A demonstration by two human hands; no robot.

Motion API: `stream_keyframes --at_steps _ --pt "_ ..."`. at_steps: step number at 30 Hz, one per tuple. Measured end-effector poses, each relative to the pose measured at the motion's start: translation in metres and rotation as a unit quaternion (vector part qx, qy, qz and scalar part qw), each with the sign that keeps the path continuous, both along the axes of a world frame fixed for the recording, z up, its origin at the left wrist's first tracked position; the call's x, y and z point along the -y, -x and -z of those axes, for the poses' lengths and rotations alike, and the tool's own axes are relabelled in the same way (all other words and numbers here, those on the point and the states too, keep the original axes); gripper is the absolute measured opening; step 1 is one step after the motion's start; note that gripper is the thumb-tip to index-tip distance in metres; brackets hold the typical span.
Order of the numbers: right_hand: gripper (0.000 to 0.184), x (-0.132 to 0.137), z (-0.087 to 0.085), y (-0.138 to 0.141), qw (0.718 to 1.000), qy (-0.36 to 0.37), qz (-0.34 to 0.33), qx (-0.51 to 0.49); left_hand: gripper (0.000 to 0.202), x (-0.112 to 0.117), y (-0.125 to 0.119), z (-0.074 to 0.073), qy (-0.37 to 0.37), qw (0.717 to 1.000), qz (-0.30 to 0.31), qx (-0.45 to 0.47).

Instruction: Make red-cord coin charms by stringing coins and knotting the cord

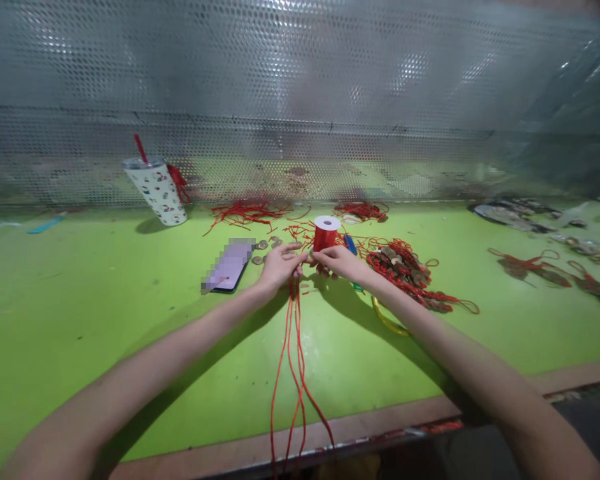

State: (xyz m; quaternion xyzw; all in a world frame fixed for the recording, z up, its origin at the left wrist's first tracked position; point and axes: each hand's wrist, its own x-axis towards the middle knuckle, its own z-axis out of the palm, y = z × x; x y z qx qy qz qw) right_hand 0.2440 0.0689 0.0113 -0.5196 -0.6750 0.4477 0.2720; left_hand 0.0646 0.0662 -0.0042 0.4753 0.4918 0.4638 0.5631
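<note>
Both my arms reach out over a bright green table (80, 300). My left hand (279, 265) pinches several red cords (294, 360) that hang down from it and trail over the table's near edge. My right hand (341, 261) meets it from the right, fingers closed on the same cords just in front of a spool of red cord (325, 232). A few bronze coins (263, 251) lie beside my left hand.
A phone (229, 265) lies left of my hands. A patterned cup with a red straw (157, 188) stands at the back left. Piles of red cord with coins (405, 267) lie to the right, more red cord scraps (247, 212) at the back. A perforated metal wall (300, 100) closes the far side.
</note>
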Motion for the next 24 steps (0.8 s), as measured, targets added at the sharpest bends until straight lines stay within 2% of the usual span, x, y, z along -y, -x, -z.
stream_keyframes --at_steps 2,4,10,14,19,24 --pt "0.033 -0.002 0.004 0.005 0.998 0.0 0.041 -0.052 0.033 0.001 0.0 -0.001 -0.017 1.0 0.009 -0.013" --pt "0.031 -0.004 0.008 0.011 0.991 0.032 0.059 -0.115 0.037 0.003 0.0 -0.001 -0.029 0.999 0.019 -0.026" --pt "0.033 -0.005 0.022 0.024 0.969 0.082 0.057 -0.227 0.035 0.003 0.002 0.001 -0.027 0.999 0.014 -0.016" --pt "0.022 -0.001 0.034 0.023 0.941 0.091 0.072 -0.319 0.034 0.003 0.004 0.002 -0.034 0.999 0.0 -0.011" --pt "0.014 -0.002 0.038 0.02 0.943 0.078 0.085 -0.312 0.029 0.007 0.003 0.002 -0.026 1.0 -0.005 -0.016" --pt "0.015 -0.002 0.035 0.018 0.951 0.078 0.063 -0.294 0.027 0.009 0.004 0.004 -0.026 1.0 -0.002 -0.016"
